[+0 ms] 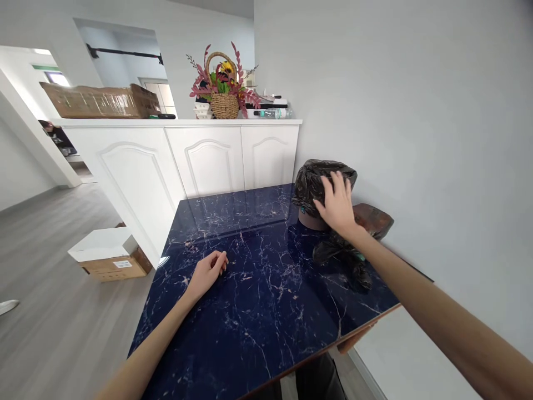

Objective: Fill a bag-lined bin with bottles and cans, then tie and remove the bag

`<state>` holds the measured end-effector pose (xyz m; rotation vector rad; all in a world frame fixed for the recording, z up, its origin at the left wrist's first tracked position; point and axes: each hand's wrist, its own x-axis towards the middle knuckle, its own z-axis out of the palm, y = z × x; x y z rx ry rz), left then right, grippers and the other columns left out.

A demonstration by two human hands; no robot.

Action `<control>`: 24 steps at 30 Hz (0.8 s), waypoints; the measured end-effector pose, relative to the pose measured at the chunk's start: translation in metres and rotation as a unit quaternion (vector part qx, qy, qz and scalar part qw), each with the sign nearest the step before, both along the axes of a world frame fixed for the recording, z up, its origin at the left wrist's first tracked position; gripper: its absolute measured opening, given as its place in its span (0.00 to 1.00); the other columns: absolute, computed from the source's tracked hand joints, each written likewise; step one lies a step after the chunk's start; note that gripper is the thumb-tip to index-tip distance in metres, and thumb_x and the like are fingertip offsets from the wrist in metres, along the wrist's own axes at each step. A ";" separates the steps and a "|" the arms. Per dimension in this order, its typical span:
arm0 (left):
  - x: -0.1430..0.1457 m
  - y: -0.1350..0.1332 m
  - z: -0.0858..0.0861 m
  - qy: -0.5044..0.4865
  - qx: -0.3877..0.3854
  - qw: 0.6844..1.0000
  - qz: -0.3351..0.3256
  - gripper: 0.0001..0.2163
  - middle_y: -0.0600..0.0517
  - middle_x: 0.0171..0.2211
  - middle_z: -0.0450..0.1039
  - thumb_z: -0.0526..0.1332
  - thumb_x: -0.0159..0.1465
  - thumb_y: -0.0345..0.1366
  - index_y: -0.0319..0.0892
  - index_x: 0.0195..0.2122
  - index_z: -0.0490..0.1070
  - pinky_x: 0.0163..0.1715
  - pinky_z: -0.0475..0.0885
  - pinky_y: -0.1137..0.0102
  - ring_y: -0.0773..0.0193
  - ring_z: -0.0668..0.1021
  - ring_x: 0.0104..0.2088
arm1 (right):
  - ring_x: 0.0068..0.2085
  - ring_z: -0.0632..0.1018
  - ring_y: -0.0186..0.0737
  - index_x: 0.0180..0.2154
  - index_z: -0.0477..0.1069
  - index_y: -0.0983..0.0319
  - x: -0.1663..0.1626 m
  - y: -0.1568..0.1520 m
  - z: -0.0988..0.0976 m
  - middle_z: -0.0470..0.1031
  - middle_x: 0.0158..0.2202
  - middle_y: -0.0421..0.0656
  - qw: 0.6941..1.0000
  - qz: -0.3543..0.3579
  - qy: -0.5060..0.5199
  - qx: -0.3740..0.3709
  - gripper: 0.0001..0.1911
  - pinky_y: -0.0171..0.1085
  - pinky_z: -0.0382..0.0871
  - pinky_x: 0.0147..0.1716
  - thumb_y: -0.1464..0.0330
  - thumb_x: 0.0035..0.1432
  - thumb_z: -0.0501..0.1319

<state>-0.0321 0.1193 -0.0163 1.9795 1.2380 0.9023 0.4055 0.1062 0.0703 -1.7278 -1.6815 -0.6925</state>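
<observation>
My right hand [337, 205] is open, fingers spread, at the near side of a small bin [312, 220] lined with a black plastic bag [310, 183]. Whether the fingers touch the liner, I cannot tell. The liner folds over the rim, and the bin stands upright at the table's far right corner. Beside it, partly behind my right forearm, lies a filled dark plastic bag [372, 220] with a crumpled black end [345, 258]. My left hand [209, 271] rests on the left part of the table, fingers loosely curled in, with nothing visible in them.
The dark blue marbled table [250, 311] meets white cabinets [208, 161] at its far edge. On the cabinets stand a cardboard box [95, 101], a flower basket [225, 105] and a plastic bottle [275, 113]. Another box [112, 266] sits on the floor at left. A wall [416, 139] borders the right side.
</observation>
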 end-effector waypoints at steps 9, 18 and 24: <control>0.008 0.009 0.000 0.103 0.045 0.993 0.039 0.24 0.51 0.28 0.78 0.51 0.74 0.57 0.46 0.32 0.74 0.33 0.70 0.67 0.58 0.79 0.28 | 0.76 0.65 0.56 0.67 0.69 0.65 -0.086 -0.009 -0.089 0.64 0.74 0.60 0.934 0.234 0.154 -0.220 0.28 0.53 0.59 0.75 0.57 0.73 0.56; 0.043 0.033 -0.009 0.264 0.127 0.954 0.070 0.15 0.47 0.34 0.80 0.56 0.74 0.44 0.45 0.32 0.70 0.33 0.62 0.68 0.54 0.81 0.33 | 0.78 0.59 0.52 0.72 0.66 0.62 -0.113 -0.012 -0.135 0.61 0.77 0.53 0.915 0.226 0.174 -0.285 0.31 0.53 0.49 0.78 0.55 0.77 0.48; 0.040 0.018 -0.010 0.305 0.152 0.940 0.009 0.14 0.49 0.37 0.80 0.53 0.77 0.44 0.45 0.36 0.70 0.31 0.60 0.67 0.58 0.80 0.33 | 0.78 0.59 0.53 0.75 0.61 0.61 -0.108 -0.014 -0.133 0.61 0.77 0.53 0.910 0.222 0.196 -0.289 0.33 0.55 0.50 0.78 0.54 0.77 0.48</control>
